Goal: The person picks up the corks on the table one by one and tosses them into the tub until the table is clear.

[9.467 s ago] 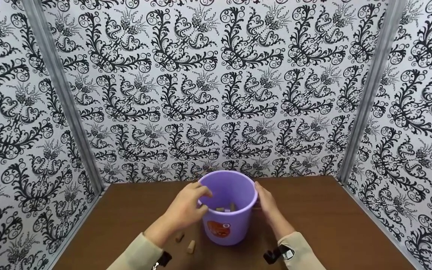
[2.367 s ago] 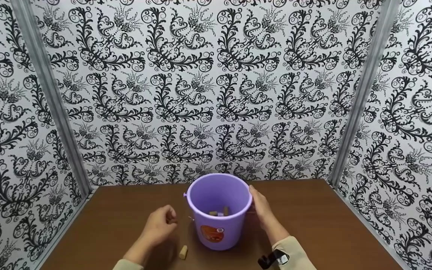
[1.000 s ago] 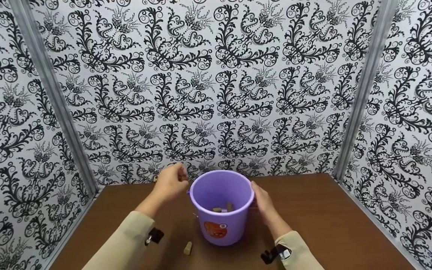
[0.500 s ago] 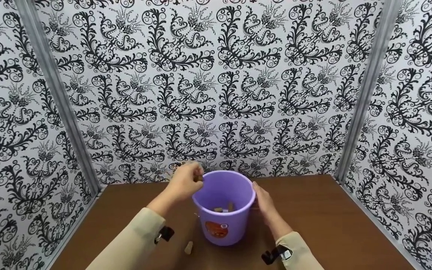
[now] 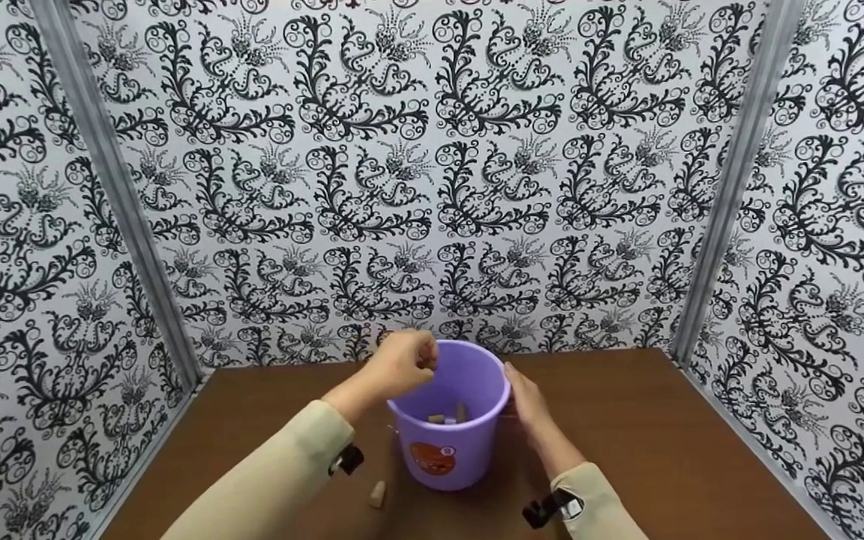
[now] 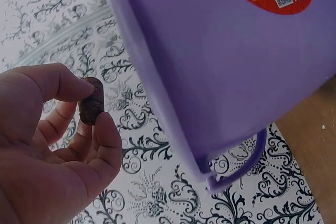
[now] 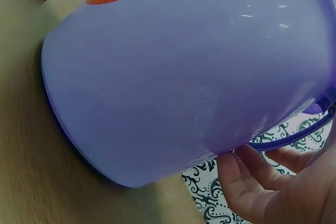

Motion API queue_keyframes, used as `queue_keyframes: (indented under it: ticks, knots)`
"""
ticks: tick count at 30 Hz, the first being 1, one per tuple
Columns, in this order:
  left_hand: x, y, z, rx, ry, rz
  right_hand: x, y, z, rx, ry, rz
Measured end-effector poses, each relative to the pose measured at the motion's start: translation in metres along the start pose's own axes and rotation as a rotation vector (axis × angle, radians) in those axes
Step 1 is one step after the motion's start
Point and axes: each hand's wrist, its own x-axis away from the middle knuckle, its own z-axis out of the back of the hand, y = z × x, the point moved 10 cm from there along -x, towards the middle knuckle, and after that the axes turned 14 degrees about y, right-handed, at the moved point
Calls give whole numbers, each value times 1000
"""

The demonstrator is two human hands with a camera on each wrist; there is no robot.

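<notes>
A purple bucket (image 5: 451, 450) with an orange-red label stands upright on the brown table. My left hand (image 5: 400, 365) is above its left rim; in the left wrist view, thumb and fingers pinch a small cork (image 6: 92, 103), which looks dark there. The right hand (image 5: 533, 405) rests against the bucket's right side. In the right wrist view its fingertips (image 7: 228, 163) touch the wall beside the purple handle (image 7: 294, 139). Inside the bucket, several small corks (image 5: 436, 418) lie on the bottom, partly hidden by the front rim.
One loose cork (image 5: 377, 494) is on the table (image 5: 612, 450), in front and left of the bucket. Patterned black-and-white walls (image 5: 432, 187) enclose the table at the back and sides. Black straps with small cameras (image 5: 552, 508) sit on both wrists.
Earlier two corks were on the table; now one is there. My left hand has risen from the table beside the bucket and moved right over its rim. The right hand has stayed at the bucket.
</notes>
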Motion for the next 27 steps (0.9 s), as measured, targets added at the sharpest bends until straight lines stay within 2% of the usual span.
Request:
queue_keyframes:
  ticks: [7, 13, 21, 27]
  knots:
    - [-7, 1, -21, -23, -21, 6, -4, 2, 2, 32, 9, 6]
    - [-18, 4, -31, -34, -11, -10, -3, 0, 2, 41, 10, 21]
    - [-24, 10, -31, -35, -1, -56, 0, 0, -4, -21, -30, 28]
    - [-19, 0, -26, -29, 5, -44, 0, 3, -2, -9, -18, 18]
